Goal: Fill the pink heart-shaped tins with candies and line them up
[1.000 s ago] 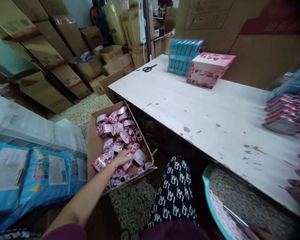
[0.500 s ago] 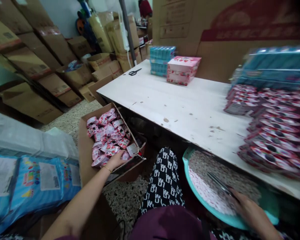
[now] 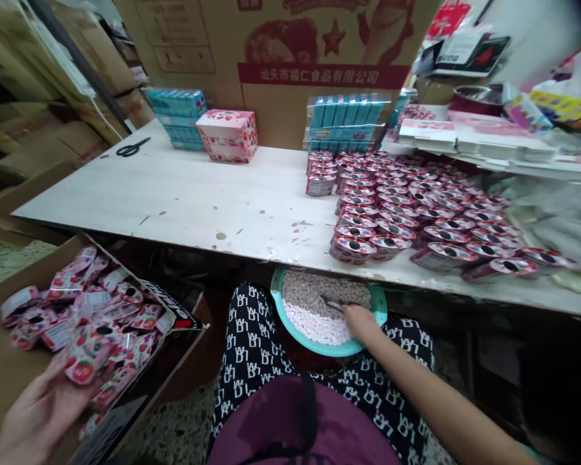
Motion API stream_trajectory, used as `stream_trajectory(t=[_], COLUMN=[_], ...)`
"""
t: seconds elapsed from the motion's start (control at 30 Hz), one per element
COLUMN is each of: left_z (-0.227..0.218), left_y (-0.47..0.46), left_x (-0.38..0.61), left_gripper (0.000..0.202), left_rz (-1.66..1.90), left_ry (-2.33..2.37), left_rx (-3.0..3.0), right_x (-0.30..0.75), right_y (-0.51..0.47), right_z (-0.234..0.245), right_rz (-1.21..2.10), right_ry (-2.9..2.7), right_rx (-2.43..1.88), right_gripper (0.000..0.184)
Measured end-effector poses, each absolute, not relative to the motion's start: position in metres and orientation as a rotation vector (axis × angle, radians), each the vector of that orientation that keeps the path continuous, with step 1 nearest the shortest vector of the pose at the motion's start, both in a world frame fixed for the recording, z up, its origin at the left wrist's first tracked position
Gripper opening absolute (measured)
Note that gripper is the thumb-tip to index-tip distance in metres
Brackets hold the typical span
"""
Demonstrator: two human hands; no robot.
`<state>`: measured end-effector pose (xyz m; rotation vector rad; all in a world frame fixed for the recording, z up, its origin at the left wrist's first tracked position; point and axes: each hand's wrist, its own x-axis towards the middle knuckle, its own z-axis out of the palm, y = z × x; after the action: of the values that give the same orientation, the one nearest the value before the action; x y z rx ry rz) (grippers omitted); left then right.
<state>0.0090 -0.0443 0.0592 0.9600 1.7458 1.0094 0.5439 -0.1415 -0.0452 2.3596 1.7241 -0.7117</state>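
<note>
My left hand (image 3: 48,407) is closed around a small pink strawberry-printed pouch (image 3: 90,355), with a dark round hole in its top. It is inside a cardboard box (image 3: 2,381) heaped with similar pouches (image 3: 101,300). Between my knees rests a turquoise basin (image 3: 290,326) of small pale pellets (image 3: 314,323), whiter near me and greyer toward the table. My right hand (image 3: 363,323) grips a slim metal scoop (image 3: 334,304), its tip among the pellets. The scoop's handle is mostly hidden by my fingers.
A white table (image 3: 184,194) spans the front, its edge above the basin. Rows of filled-looking pouches (image 3: 392,219) stand on its right side. Blue packs (image 3: 346,123), a pink strawberry box (image 3: 230,135) and black scissors (image 3: 133,147) sit farther back, before a large carton (image 3: 281,110).
My view has swung to the right. My left hand has lifted a pouch from the heap. The scoop in my right hand has moved down into the pellets.
</note>
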Motion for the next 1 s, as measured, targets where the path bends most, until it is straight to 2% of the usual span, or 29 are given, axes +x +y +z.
stream_trajectory(t=[0.1,0.2,0.4,0.53,0.7,0.83,1.0], left_z=[0.065,0.049,0.006,-0.012,-0.020,-0.022,-0.026], left_y=[-0.054,-0.055,-0.037,-0.025,-0.022,-0.029,-0.041], left_x=[0.067,0.148,0.265,0.292,0.318,0.343,0.359], left_gripper=[0.034,0.037,0.024,0.019,0.017,0.018,0.017], left_rz=[0.991,0.827,0.648,0.638,0.635,0.591,0.576], left_ry=[1.575,1.298,0.900,0.844,0.780,0.761,0.738], left_rx=[0.756,0.691,0.397,0.358,0.353,0.337,0.325], right_x=[0.514,0.503,0.525,0.546,0.567,0.567,0.551], right_y=[-0.122,-0.111,-0.120,-0.135,-0.147,-0.143,-0.125], right_z=[-0.070,-0.084,-0.073,-0.046,0.015,0.060,0.091], right_rz=[-0.825,-0.945,-1.178,-1.212,-1.199,-0.976,-0.682], right_ry=[1.710,1.744,1.897,1.968,2.189,2.201,2.114], right_rx=[2.423,2.490,2.551,2.609,2.546,2.375,2.129], right_gripper=[0.035,0.037,0.029,0.033,0.038,0.036,0.034])
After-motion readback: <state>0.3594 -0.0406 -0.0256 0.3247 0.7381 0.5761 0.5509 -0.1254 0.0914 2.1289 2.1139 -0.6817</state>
